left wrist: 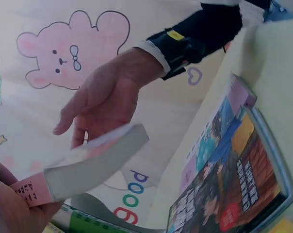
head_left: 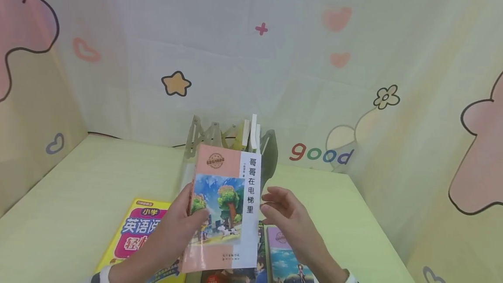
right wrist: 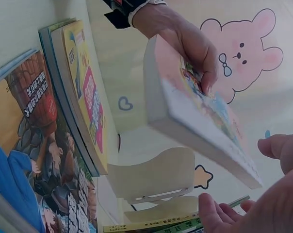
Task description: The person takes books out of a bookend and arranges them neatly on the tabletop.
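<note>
My left hand (head_left: pixel 167 230) grips a pink-and-white paperback book (head_left: pixel 224 208) at its left edge, thumb across the front cover. The cover shows trees under a blue sky and faces me, held up above the table. Close beside the book's right edge is my right hand (head_left: pixel 288 217), fingers loosely bent, holding nothing. A gap separates that right hand (right wrist: pixel 268 208) from the book (right wrist: pixel 200 116) in the right wrist view. Seen from the left wrist, the left fingers (left wrist: pixel 3 182) wrap the spine end.
A grey book rack (head_left: pixel 269 154) with several upright books (head_left: pixel 253 132) stands behind the held book. On the table (head_left: pixel 349 213) lie a yellow book (head_left: pixel 135 222) at left, a dark illustrated book (head_left: pixel 235 275) in the middle and a pink-and-blue book (head_left: pixel 287 259) at right. Printed cloth (head_left: pixel 235 56) hangs behind.
</note>
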Demonstrator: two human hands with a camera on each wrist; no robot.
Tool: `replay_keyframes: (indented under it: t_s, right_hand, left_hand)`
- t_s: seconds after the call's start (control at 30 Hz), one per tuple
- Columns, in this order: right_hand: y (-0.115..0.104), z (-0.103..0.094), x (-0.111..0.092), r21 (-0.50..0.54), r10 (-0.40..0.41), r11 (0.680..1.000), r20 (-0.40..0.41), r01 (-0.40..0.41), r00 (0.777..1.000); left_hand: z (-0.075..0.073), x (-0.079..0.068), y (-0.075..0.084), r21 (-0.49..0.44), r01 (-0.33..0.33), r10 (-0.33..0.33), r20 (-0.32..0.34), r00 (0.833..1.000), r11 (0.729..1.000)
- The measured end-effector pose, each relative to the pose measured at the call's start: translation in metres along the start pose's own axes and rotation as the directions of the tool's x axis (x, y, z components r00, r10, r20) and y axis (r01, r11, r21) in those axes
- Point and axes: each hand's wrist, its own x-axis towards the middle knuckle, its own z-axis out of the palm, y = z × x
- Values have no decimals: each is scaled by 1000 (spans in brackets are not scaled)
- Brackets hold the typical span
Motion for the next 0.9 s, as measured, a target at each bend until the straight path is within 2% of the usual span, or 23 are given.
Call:
replay_keyframes:
  t_s: [0.1, 0.2, 0.3, 0.47, 0.53, 0.7, 0.9]
  right_hand:
    - [2, 0, 0, -13, 32, 999, 25, -32, 999]
    - [3, 1, -1, -30, 55, 998, 51, -54, 997]
    - [3, 1, -1, -26, 75, 997, 77, -73, 994]
    - [5, 3, 0, 24, 113, 993, 126, -117, 986]
    - [6, 3, 1, 49, 128, 989, 144, -136, 981]
    - [9, 3, 1, 95, 159, 980, 166, -176, 973]
    - [13, 3, 1, 91, 175, 977, 187, -194, 967]
  left_hand:
    - [-1, 2, -3, -84, 53, -51, 22, 998, 995]
    - [2, 4, -8, -158, 89, -88, 15, 996, 983]
    - [5, 6, -15, -227, 94, -96, 4, 995, 969]
    - [10, 8, -25, -306, 107, -103, 28, 994, 946]
    - [11, 8, -27, -318, 119, -113, 38, 993, 941]
    - [16, 10, -31, -276, 132, -130, 26, 991, 952]
    - [24, 10, -38, -269, 135, -130, 37, 991, 954]
